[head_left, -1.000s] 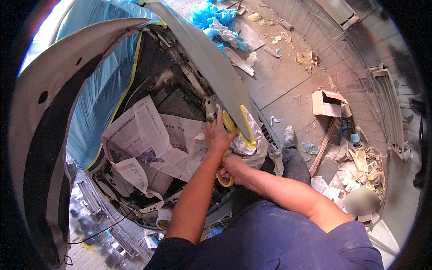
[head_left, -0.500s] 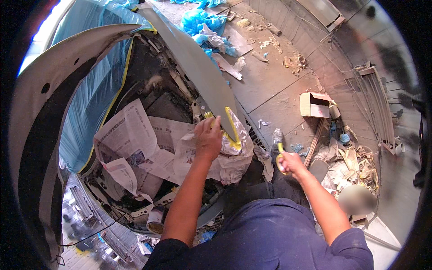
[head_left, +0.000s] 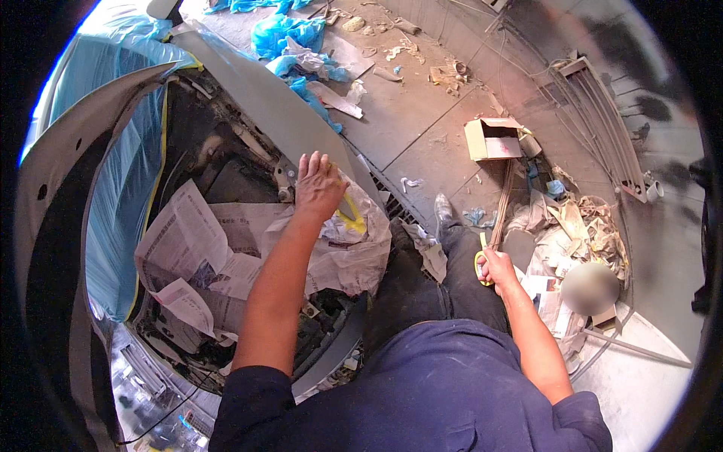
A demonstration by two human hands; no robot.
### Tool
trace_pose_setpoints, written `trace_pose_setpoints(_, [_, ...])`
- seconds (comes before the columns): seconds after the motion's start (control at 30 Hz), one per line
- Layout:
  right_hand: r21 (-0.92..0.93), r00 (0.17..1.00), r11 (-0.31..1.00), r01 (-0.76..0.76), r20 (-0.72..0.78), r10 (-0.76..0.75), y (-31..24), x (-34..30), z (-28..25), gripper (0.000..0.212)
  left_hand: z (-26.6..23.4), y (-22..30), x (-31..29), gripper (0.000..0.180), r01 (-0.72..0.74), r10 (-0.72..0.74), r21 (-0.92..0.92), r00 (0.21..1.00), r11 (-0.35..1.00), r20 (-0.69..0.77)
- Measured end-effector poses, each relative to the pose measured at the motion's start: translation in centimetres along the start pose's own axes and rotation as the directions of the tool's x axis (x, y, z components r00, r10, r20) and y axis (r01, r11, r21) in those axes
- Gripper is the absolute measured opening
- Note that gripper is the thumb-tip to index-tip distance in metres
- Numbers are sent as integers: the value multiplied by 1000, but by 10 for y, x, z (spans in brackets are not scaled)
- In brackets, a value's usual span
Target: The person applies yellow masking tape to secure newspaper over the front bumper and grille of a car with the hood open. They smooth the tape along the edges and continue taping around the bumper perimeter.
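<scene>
My left hand lies with its fingers stretched out at the front end of a grey fender. Beside its palm, yellow masking tape holds crumpled masking paper over the car's front corner. The hand hides part of the taped edge. In my right hand, over my thigh, is a roll of yellow masking tape with a short strip standing up from it. Printed newspaper sheets cover part of the engine bay to the left of my left forearm.
The raised hood curves along the left, with blue plastic film behind it. Blue plastic scraps litter the far floor. To the right are an open cardboard box, a heap of used paper and a floor grate.
My left hand has turned and flattened, its fingers now spread along the fender's end. The right hand still grips the tape roll, now tilted more upright. My view has shifted right.
</scene>
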State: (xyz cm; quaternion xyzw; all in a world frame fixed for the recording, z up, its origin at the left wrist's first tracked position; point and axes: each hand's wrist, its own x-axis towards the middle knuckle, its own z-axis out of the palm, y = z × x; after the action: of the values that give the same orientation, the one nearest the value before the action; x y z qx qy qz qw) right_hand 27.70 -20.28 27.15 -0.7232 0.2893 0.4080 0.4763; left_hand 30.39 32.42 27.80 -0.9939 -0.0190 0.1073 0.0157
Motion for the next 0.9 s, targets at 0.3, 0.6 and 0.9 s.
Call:
trace_pose_setpoints(0.3, [11,1000,1000,-9,-18,9,13,14,-45,54,5,44,-144,63,-57,6,-198,969,978,-249])
trace_pose_setpoints(0.6, [-239,996,971,-3,90,25,40,47,-63,53,37,176,-345,40,271,-278,-488,959,830,61])
trace_pose_setpoints(0.9, [-311,981,948,73,195,-12,50,72,-109,48,55,174,-297,28,181,-194,-338,981,924,-5])
